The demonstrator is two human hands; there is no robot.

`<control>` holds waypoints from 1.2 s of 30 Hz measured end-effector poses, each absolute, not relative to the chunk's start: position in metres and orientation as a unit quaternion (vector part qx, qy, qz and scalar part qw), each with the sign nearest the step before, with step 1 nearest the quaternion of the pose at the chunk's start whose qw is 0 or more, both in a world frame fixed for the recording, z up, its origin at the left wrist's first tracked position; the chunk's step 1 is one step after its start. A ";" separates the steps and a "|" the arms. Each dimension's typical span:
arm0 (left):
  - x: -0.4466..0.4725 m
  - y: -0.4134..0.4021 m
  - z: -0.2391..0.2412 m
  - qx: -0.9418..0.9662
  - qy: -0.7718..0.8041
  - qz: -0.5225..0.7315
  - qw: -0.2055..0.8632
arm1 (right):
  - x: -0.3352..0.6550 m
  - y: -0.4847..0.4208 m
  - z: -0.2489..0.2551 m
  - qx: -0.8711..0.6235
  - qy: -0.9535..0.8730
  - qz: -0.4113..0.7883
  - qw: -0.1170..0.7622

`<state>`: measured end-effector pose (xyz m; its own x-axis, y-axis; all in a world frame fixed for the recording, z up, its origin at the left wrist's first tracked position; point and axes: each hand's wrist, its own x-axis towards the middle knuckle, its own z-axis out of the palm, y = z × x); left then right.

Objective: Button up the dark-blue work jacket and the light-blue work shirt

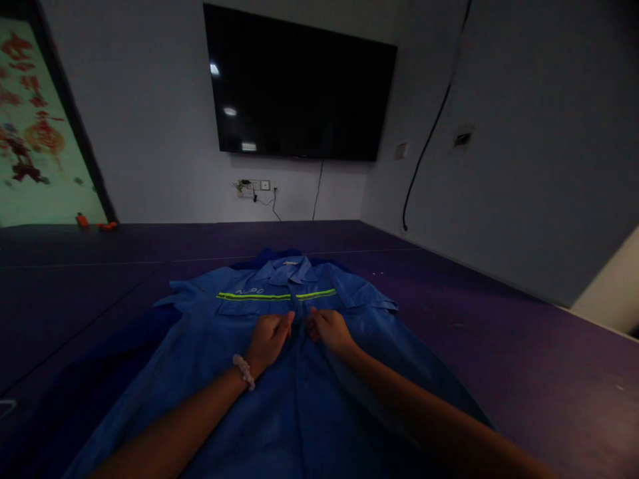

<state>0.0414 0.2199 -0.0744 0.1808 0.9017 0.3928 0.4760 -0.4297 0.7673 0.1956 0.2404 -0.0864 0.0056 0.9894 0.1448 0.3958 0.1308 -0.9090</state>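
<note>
A blue short-sleeved work shirt (269,399) lies spread front side up, its collar pointing away from me. Green-yellow reflective strips and pale letters cross its chest. Just below the strips, my left hand (269,338), with a pink scrunchie (243,371) on the wrist, is closed at the left side of the front opening. Opposite it, my right hand (327,329) is closed at the right side of the same opening. Both appear to pinch the shirt's front edges; the fingertips are partly hidden. Darker blue cloth (130,346) shows beneath the shirt.
The shirt rests on a purple floor surface (499,319) with thin seams. Ahead, a large television (304,86) hangs above wall sockets (257,185) with cables. A black cable (429,136) dangles down the right wall. Small orange objects (107,226) lie by the decorated door (44,133).
</note>
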 end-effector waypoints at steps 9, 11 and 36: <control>0.059 0.161 -0.072 0.714 0.580 0.319 0.228 | 0.195 0.171 -0.093 -0.505 -0.717 0.323 0.357; 0.059 0.151 -0.077 0.705 0.580 0.344 0.222 | 0.193 0.164 -0.096 -0.496 -0.734 0.305 0.349; 0.046 0.161 -0.103 0.577 0.538 0.399 0.467 | 0.200 0.167 -0.096 -0.468 -0.744 0.327 0.348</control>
